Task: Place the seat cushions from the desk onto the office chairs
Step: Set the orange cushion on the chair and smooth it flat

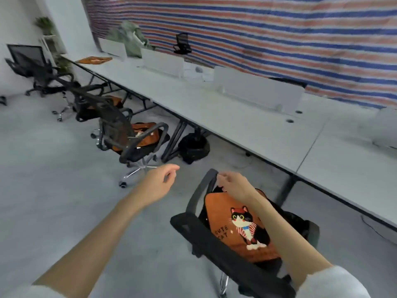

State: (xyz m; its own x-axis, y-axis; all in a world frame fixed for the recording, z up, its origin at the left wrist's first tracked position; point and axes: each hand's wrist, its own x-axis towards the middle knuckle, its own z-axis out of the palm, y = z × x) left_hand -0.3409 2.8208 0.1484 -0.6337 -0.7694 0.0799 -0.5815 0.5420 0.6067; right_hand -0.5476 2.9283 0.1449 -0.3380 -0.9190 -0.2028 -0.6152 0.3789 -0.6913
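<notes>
While both hands hover free, a cat cushion lies on the nearest chair.

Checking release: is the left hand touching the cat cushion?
Apart. Head view: left hand hangs over bare floor, clearly left of the chair; cat cushion lies on its seat.

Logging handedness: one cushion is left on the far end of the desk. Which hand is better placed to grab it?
Probably left. The left hand hangs free with loosely curled fingers, on the side toward that cushion. The right hand is over the near chair.
</notes>
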